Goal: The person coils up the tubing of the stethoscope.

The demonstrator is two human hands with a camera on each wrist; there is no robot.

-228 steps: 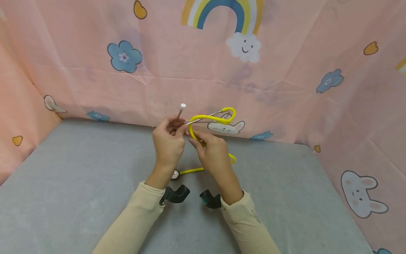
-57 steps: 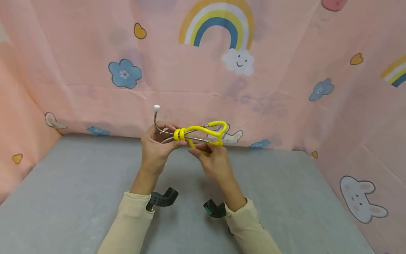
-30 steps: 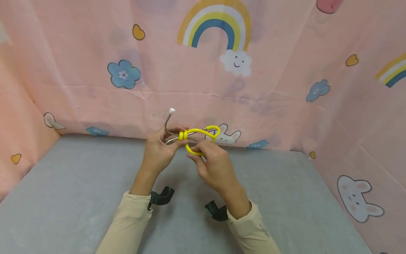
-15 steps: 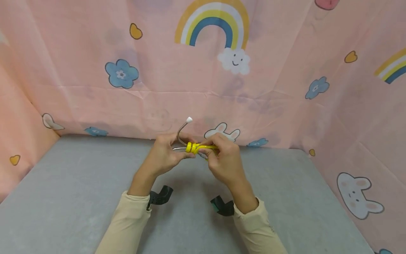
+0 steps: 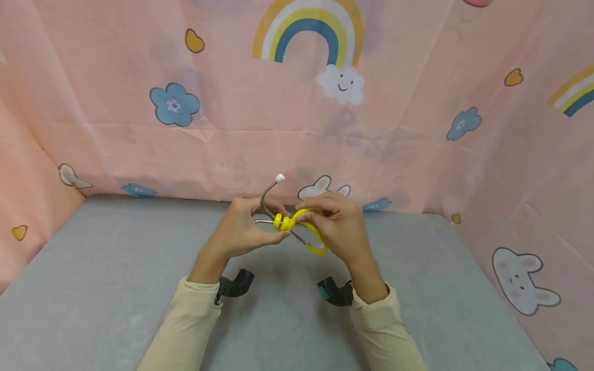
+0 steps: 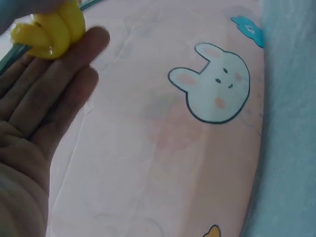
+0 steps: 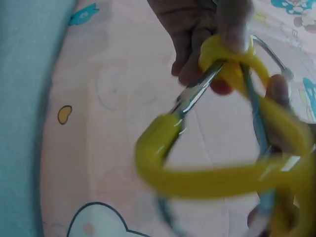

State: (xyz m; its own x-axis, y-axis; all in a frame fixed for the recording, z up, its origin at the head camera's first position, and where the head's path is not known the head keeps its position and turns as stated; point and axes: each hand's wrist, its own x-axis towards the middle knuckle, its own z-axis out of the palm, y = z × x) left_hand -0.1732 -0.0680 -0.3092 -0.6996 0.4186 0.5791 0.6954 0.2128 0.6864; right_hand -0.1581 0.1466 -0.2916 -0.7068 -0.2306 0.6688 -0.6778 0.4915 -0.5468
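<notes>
A stethoscope is held up between both hands, its yellow tubing (image 5: 282, 222) wound in tight coils around the metal ear tubes (image 5: 263, 221). One white ear tip (image 5: 280, 178) points up on a curved tube. My left hand (image 5: 234, 226) pinches the coils from the left, thumb in front and fingers behind, as the left wrist view also partly shows. On the right side, my right hand (image 5: 343, 226) pinches the yellow tubing near the coils. Below its fingers the forked yellow end (image 5: 317, 250) hangs in a loop, large in the right wrist view. The chest piece is hidden.
A grey cloth-covered table (image 5: 116, 288) lies beneath the hands. Behind it hangs a pink printed curtain (image 5: 232, 103), which also closes off both sides. Dark wrist-camera mounts (image 5: 236, 283) stick out from both sleeves.
Earlier the tubing was loosely looped and the chest piece lay low over the table; coils now wrap the ear tubes. Lately the right hand shifted right and the forked end swung down.
</notes>
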